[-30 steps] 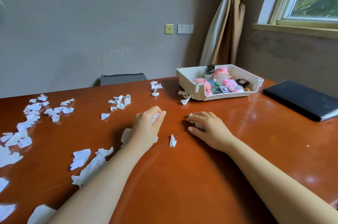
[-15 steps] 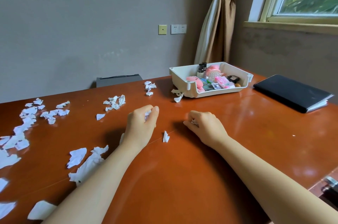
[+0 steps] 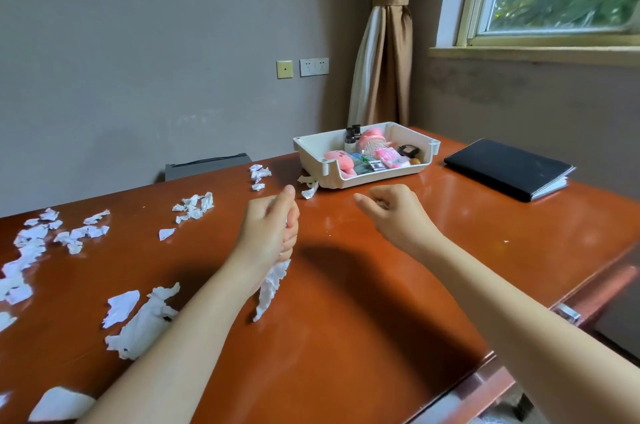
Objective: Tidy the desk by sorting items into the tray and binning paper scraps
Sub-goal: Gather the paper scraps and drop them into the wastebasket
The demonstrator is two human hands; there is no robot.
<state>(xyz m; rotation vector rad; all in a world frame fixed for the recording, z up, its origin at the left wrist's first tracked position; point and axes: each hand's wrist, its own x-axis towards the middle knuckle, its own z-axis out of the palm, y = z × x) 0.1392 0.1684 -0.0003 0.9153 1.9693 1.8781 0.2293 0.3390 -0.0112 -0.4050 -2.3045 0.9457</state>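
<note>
My left hand (image 3: 268, 229) is raised over the middle of the brown desk (image 3: 363, 302), closed on white paper scraps (image 3: 272, 286) that dangle below the fist. To its right, my right hand (image 3: 394, 212) is curled around a small white scrap, also lifted off the desk. Further back stands the white tray (image 3: 420, 167), holding a pink plush, a pink brush, small bottles and packets. Several torn paper scraps (image 3: 194, 207) lie across the left half of the desk, with two more (image 3: 308, 186) against the tray's front left corner.
A black notebook (image 3: 505, 167) lies at the back right of the desk. Larger scraps (image 3: 138, 318) sit under my left forearm. A dark chair back (image 3: 207, 165) shows behind the desk's far edge. The desk's right edge runs diagonally at the lower right.
Both hands have lifted off the desk with scraps in them. The small scrap that lay between them is gone from the desk, and a longer piece now hangs from my left fist.
</note>
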